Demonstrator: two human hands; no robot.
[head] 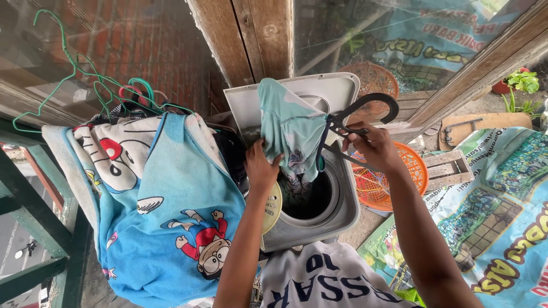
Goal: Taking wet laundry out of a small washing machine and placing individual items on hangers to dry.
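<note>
My left hand (261,166) grips the lower part of a pale teal garment (290,128) held up over the open drum of a small grey washing machine (342,214). My right hand (372,145) holds a black clothes hanger (365,111), whose end is pushed into the garment's edge. More dark wet clothes lie inside the drum (305,197). A yellowish round lid (273,206) leans at the drum's left rim, behind my left forearm.
A blue cartoon-print towel (171,211) hangs over a green railing (45,228) on the left, with several green wire hangers (85,74) above it. Orange plastic baskets (394,179) sit right of the machine. A printed tarp (496,217) covers the floor on the right.
</note>
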